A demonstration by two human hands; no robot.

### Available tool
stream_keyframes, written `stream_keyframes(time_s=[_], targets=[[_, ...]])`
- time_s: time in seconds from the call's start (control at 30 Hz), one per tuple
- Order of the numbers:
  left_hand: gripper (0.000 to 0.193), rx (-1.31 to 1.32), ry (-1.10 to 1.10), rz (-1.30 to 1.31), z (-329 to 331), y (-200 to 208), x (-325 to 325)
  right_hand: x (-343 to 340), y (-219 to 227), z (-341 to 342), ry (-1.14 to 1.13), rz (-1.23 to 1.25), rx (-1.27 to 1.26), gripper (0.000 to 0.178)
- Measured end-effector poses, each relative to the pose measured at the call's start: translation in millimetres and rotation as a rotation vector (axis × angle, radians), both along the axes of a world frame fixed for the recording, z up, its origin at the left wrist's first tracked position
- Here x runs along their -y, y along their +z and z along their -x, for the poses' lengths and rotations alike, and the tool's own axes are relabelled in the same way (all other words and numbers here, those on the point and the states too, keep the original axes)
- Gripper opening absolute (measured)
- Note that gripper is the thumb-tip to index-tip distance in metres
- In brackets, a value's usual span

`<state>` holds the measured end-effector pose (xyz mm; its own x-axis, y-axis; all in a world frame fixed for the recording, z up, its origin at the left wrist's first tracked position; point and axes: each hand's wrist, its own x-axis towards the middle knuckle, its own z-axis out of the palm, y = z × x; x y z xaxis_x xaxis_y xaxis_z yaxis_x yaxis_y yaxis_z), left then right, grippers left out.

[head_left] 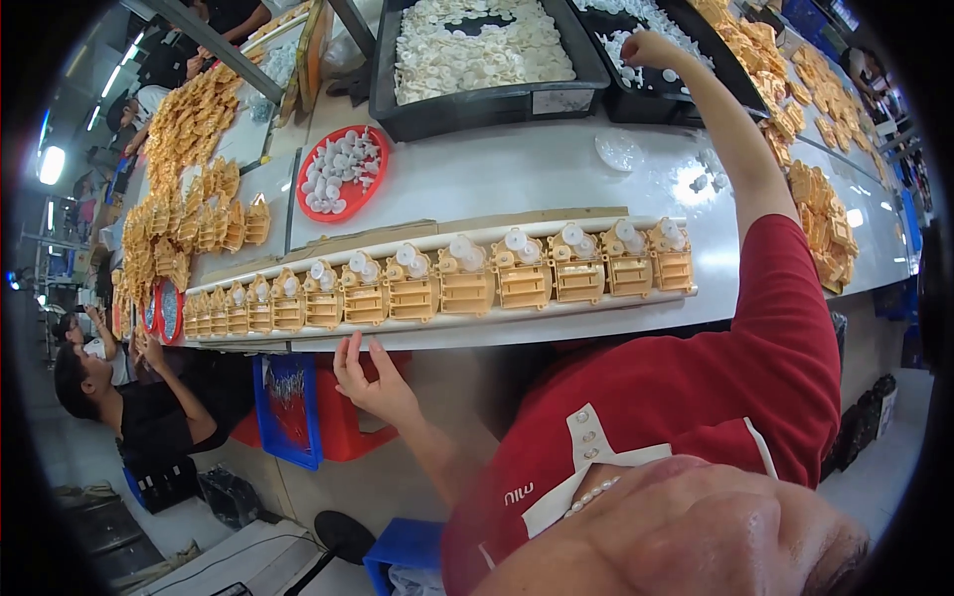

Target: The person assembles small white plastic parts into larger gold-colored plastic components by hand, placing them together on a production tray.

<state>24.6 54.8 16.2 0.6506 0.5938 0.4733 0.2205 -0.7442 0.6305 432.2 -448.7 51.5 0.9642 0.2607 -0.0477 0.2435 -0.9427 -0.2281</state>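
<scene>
A long row of orange-yellow plastic housings (467, 295) stands in a white rail (338, 336) along the table's front edge. White round gears (517, 241) sit at the upper end of the housings. My left hand (376, 385) is at the table edge just below the row, fingers apart, holding nothing. At the far right, my right hand (646, 50) reaches into a black bin (651, 109) of small whitish translucent parts (621, 72). Its fingers are curled together over the parts, and whatever they hold is too small to tell.
Left of that bin stands a black tray (487, 117) of white discs. A red dish (370, 179) holds white gears. Orange housings pile up at left (189, 129) and right (823, 223). A clear round piece (618, 151) lies mid-table. A co-worker (149, 407) sits at the left.
</scene>
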Motion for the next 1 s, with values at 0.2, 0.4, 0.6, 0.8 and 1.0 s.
stream_keyframes(time_s=[0.2, 0.4, 0.6, 0.8, 1.0], targets=[[0.024, -0.065, 0.068, 0.009, 19, 1, -3, -30, -62, -46, 0.099, 0.182, 0.089, 0.042], [0.025, 0.012, -0.006, 0.024, 7, 0, 3, 34, -102, -64, -0.019, -0.13, -0.314, 0.023], [0.024, 0.04, -0.058, 0.018, 10, 7, 7, 11, -40, -28, 0.274, 0.26, -0.074, 0.018], [0.022, 0.088, -0.055, 0.008, 23, 21, 12, -6, 10, 14, -0.057, -0.702, -0.267, 0.016], [0.02, 0.169, -0.191, 0.073, 3, 25, 39, 24, 26, 50, -0.129, -1.145, -0.307, 0.016]])
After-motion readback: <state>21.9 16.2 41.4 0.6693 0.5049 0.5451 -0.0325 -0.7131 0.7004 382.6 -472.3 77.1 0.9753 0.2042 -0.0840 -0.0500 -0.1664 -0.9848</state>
